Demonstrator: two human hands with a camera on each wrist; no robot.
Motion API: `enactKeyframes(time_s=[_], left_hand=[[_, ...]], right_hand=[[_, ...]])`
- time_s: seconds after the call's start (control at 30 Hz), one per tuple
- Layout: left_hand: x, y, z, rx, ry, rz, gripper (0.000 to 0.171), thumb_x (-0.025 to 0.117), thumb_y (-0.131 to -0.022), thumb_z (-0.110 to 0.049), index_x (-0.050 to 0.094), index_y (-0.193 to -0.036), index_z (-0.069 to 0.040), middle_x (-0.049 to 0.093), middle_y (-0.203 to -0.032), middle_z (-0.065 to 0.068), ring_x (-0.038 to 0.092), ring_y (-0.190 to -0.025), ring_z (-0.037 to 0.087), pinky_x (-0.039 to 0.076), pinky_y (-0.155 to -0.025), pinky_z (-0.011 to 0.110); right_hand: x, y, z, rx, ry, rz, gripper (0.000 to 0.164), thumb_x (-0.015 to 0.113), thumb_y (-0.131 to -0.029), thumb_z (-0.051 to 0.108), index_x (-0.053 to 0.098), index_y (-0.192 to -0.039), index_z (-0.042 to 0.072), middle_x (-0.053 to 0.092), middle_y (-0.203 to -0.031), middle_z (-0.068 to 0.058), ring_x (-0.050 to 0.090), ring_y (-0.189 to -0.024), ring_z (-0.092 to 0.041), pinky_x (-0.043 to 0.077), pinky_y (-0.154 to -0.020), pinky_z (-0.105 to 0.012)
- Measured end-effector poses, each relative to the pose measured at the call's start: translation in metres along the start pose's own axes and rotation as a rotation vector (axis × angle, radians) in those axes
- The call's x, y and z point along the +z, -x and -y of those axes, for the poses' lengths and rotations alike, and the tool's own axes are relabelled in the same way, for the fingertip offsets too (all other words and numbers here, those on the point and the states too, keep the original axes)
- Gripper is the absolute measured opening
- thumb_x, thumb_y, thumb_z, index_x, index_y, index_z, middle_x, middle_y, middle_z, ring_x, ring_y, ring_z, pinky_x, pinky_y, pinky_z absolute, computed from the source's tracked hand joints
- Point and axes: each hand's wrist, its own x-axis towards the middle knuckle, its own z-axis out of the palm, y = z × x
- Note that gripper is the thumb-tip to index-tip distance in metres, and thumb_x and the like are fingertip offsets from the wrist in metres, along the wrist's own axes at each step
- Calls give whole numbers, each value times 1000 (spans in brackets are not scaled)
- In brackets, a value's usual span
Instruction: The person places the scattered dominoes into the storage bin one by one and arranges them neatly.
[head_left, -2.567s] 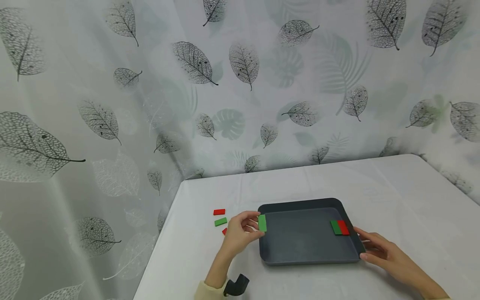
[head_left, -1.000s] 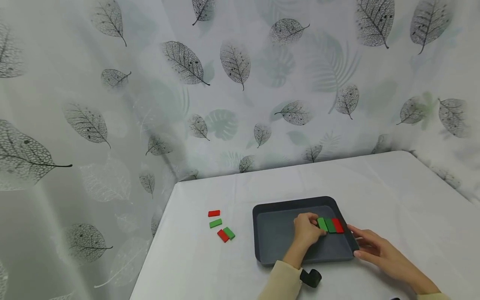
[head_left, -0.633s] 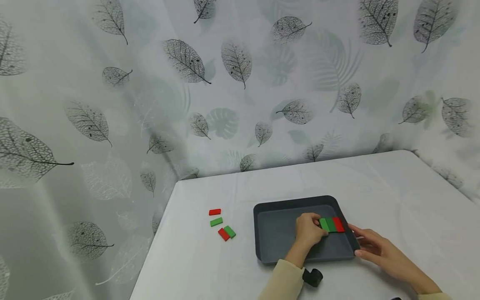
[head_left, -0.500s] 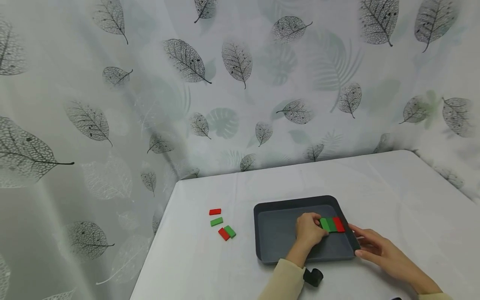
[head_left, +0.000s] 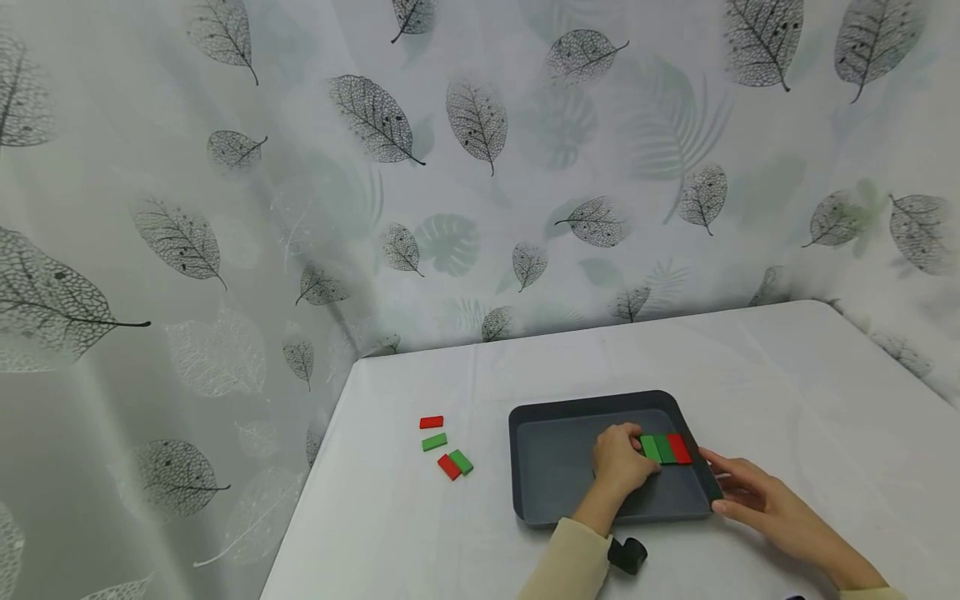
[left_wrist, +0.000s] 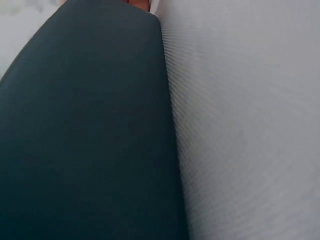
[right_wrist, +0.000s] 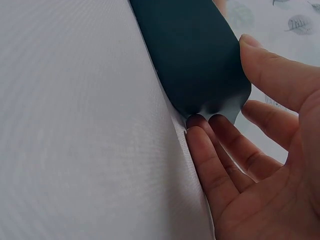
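Note:
In the head view my left hand (head_left: 621, 458) is inside the dark grey tray (head_left: 555, 467), pinching a light green block (head_left: 650, 449) between fingers and thumb. This block lies in a row against a darker green block (head_left: 665, 448) and a red block (head_left: 680, 448) near the tray's right wall. My right hand (head_left: 761, 500) touches that wall from outside. The right wrist view has its fairly straight fingers (right_wrist: 205, 150) against the tray's outer wall (right_wrist: 195, 55), with the thumb at the rim. The left wrist view is mostly filled by the tray wall (left_wrist: 95, 125); the left hand's grip is hidden there.
Left of the tray, on the white table (head_left: 397, 517), lie a red block (head_left: 431, 422), a green block (head_left: 434, 442), and a red block (head_left: 449, 467) beside another green block (head_left: 461, 462). A leaf-patterned curtain (head_left: 480, 208) stands behind the table.
My left hand has carried the light green block from the tray's left edge to the row on the right, closing the small gap beside the darker green block. The right hand stays at the wall.

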Motion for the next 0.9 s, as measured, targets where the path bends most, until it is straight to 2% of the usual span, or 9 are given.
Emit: enactKeyframes(time_s=[0.07,0.17,0.23,0.3,0.43,0.53,0.67,0.8,0.9], left_hand=[[-2,0,1,8,34,-17,48,91,-61,-14,74,-106,-15,53,-71,-12,46,-68,0,40,-66,17],[-8,1,0,41,148,-45,48,89,-64,-11,72,-110,-13,57,-76,-9,47,-66,-2,41,-64,15],[-18,2,-1,105,222,-62,47,87,-68,-10,71,-112,-11,60,-81,-4,50,-66,-2,40,-63,14],[-31,4,-2,188,275,-76,46,85,-71,-10,70,-115,-9,63,-86,0,53,-66,-1,40,-63,12],[-67,8,1,366,301,-120,43,82,-75,-12,69,-116,-8,66,-92,8,61,-72,8,46,-67,13],[-99,13,10,440,321,-154,43,81,-76,-12,67,-117,-7,66,-94,12,64,-75,17,50,-68,16],[-139,22,35,424,355,-180,44,82,-77,-12,67,-117,-6,65,-96,15,63,-78,28,52,-66,21],[-171,27,69,305,370,-214,45,84,-75,-13,68,-116,-10,65,-97,10,62,-80,29,52,-66,23],[-191,31,97,185,362,-238,48,85,-73,-12,67,-118,-12,64,-99,7,62,-81,27,50,-67,22]], right_hand=[[0,0,0,-6,-2,2,63,67,-88,0,42,-145,0,46,-126,30,55,-102,11,50,-77,-12],[1,0,1,-3,-3,0,62,67,-88,1,43,-145,0,46,-126,30,55,-102,10,50,-78,-12],[1,0,2,1,4,2,61,67,-89,2,42,-145,-1,45,-127,30,55,-102,10,50,-77,-12],[1,0,3,12,12,0,61,67,-89,3,42,-145,0,45,-126,31,55,-101,10,51,-77,-13],[1,0,5,29,26,3,61,67,-90,5,43,-145,2,44,-125,33,54,-101,11,50,-77,-13],[2,0,4,22,28,5,61,68,-89,5,43,-145,1,44,-126,33,54,-102,11,50,-78,-12],[2,0,3,2,26,4,62,68,-89,3,43,-145,1,44,-128,32,53,-102,12,49,-79,-10],[1,0,2,4,30,5,62,68,-88,3,43,-145,2,42,-129,35,52,-103,13,49,-78,-11],[1,0,0,0,23,6,62,68,-88,2,43,-145,1,41,-130,35,52,-103,12,50,-78,-12]])
